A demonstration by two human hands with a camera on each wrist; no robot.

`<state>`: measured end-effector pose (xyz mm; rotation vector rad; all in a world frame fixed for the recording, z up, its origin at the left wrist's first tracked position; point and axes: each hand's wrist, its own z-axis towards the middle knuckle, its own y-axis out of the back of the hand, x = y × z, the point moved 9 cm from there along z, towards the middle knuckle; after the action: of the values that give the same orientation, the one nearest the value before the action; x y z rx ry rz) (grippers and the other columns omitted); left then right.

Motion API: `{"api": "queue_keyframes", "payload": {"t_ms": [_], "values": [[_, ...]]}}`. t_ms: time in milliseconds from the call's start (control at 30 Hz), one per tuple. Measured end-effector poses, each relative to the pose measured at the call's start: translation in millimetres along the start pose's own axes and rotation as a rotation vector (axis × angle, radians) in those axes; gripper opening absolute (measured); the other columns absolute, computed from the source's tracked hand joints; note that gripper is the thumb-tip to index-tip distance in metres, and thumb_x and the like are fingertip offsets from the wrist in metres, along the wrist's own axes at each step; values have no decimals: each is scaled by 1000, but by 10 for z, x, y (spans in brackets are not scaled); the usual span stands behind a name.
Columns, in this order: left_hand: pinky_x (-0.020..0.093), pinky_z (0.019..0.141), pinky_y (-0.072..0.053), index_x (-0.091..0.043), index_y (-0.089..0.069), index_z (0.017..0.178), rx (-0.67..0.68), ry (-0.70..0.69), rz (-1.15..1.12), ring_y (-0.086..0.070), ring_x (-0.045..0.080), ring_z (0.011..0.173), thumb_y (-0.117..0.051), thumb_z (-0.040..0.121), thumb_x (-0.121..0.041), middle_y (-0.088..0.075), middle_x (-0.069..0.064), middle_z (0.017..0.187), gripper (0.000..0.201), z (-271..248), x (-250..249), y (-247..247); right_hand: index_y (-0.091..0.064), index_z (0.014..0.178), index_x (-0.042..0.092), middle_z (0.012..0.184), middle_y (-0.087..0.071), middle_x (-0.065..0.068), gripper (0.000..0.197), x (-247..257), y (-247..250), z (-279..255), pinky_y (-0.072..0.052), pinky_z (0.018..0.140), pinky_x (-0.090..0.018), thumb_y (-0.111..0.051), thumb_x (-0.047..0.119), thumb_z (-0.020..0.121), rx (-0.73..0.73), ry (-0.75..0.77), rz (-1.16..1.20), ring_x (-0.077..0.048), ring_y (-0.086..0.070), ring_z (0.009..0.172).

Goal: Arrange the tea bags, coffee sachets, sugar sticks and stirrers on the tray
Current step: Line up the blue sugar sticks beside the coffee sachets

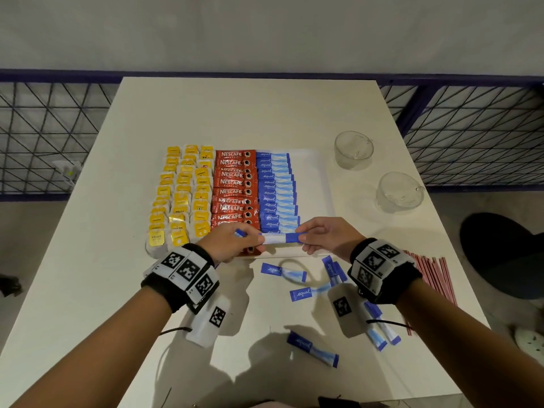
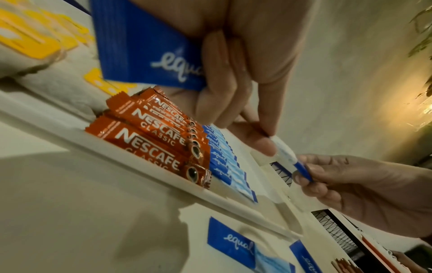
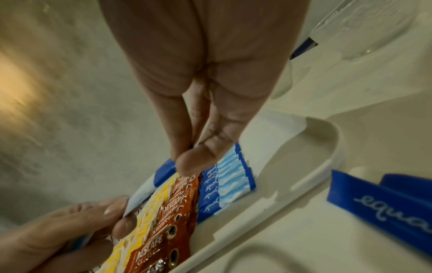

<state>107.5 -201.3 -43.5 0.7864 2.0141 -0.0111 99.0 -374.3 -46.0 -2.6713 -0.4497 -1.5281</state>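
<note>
1. tea bags [image 1: 182,198]: yellow tags on white, left of the coffee sachets.
2. coffee sachets [image 1: 234,189]: red, white lettering.
3. sugar sticks [image 1: 276,191]: dark and pale blue, right of them.
4. stirrers [image 1: 432,275]: red-and-white striped.

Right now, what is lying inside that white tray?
The white tray holds rows of yellow tea bags, red Nescafe sachets and blue Equal sticks. Its right strip is bare. Both hands hide the near edge.

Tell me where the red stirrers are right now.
In the head view the red stirrers lie in a loose bundle on the table at its right edge, off the tray, just right of the right hand and its wristband.
</note>
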Motion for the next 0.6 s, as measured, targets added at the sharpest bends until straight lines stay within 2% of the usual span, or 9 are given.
{"api": "queue_keyframes", "payload": {"t_ms": [133,233,300,367,433,500,567,600], "values": [[14,32,-21,-13,-63,98,-39,33,-55,-28,1,28,-61,89,-25,-62,-9,61,15,29,91,24,-63,82,9,56,-66,0,13,-51,31,-7,-54,61,-14,-62,-4,82,-29,-27,40,-6,-62,50],[14,33,-18,-15,-62,96,-19,90,-186,-32,-1,28,-52,93,-31,-67,0,77,19,40,136,-27,-64,80,11,65,-67,-4,14,-46,42,-32,-55,67,-15,-64,-3,81,-60,-19,30,-8,-63,57],[15,34,-17,-16,-64,100,19,112,-231,-31,1,30,-47,96,-32,-71,0,82,24,48,169,-64,-65,77,13,71,-67,-6,15,-25,48,-57,-53,76,-18,-67,-2,79,-78,1,6,-11,-63,66],[14,34,-19,-18,-66,104,58,104,-211,-26,3,33,-51,95,-26,-71,-4,80,20,47,180,-90,-67,75,16,77,-67,-4,15,-10,59,-81,-49,84,-21,-70,2,77,-97,15,-49,-12,-62,74],[14,34,-19,-21,-67,102,90,109,-241,-24,3,35,-56,92,-22,-71,-6,76,15,38,195,-122,-67,73,18,80,-68,-3,15,0,73,-100,-47,85,-19,-71,4,77,-116,25,-92,-10,-62,78],[13,34,-19,-22,-67,98,101,114,-297,-24,2,34,-58,90,-23,-71,-6,73,13,32,190,-145,-67,71,20,78,-68,-3,17,2,78,-112,-47,82,-18,-71,4,76,-123,40,-104,-7,-61,76],[13,35,-19,-24,-68,97,116,106,-299,-24,2,34,-60,88,-22,-66,-7,63,12,26,169,-162,-67,67,23,66,-68,6,22,-9,95,-118,-46,74,-12,-72,3,75,-142,58,-110,0,-60,65],[14,35,-19,-24,-68,99,124,99,-277,-23,3,35,-62,87,-21,-59,-6,56,14,26,161,-166,-67,66,24,60,-66,12,24,-18,100,-122,-45,70,-9,-71,2,75,-149,62,-107,3,-59,61]]}}
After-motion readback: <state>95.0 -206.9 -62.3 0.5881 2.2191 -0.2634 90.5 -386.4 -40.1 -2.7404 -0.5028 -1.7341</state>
